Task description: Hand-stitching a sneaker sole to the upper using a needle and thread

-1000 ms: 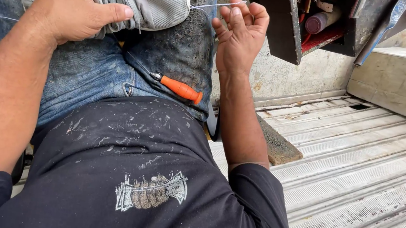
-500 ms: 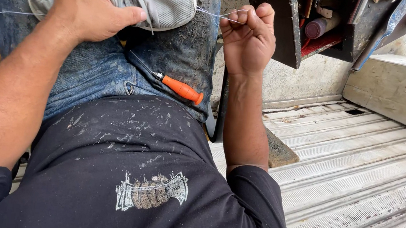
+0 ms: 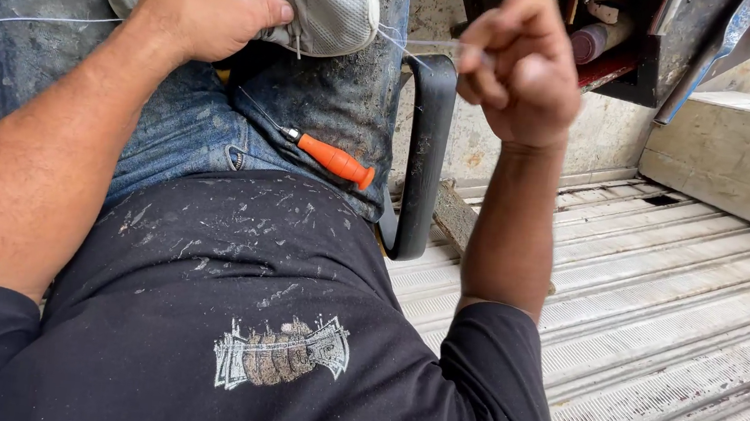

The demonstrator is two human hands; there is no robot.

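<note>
Thread (image 3: 411,43) stretches from shoe (image 3: 323,1) into right fingers (image 3: 493,60).

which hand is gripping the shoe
The left hand presses on the grey shoe; the right hand is off it, pulling thread.

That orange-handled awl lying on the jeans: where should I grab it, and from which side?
Probably by the orange plastic handle of the awl, coming from above on the right hand side. The handle is the thick end, bare and pointing lower right; the thin metal shaft runs up-left under the grey mesh shoe held by the left hand.
</note>
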